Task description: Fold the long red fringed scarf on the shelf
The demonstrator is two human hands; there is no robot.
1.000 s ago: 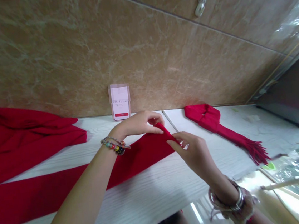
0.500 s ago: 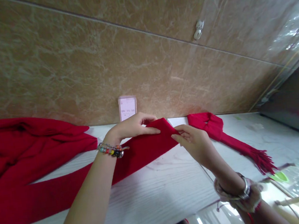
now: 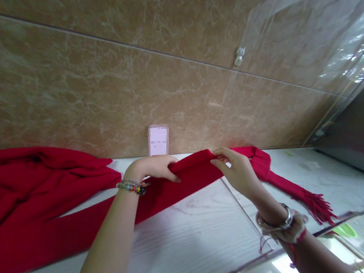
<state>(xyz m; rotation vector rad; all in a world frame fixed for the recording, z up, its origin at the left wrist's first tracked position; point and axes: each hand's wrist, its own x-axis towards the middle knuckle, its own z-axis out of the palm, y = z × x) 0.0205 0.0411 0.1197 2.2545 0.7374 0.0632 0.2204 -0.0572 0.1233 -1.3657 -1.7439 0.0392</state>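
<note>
A long red scarf lies in a flat strip along the counter, its right end raised off the surface. My left hand is closed on its upper edge, with the thumb in front and the other fingers hidden behind the fabric. At the far right corner, my right hand pinches the edge between thumb and fingers. Just past that hand rests a second red piece, a looped scarf with a fringe at its end. Heaped red fabric covers the left of the counter.
A phone showing a running timer leans on the brown marbled wall. The pale wood-grain counter has a seam and a front edge. A dark box-like thing stands at right, and a green dish sits below the edge.
My left hand has slid left and down along the scarf. The raised end now looks flatter and straighter, still pinched in my right hand. The timer advanced one second, and the view shifted slightly.
</note>
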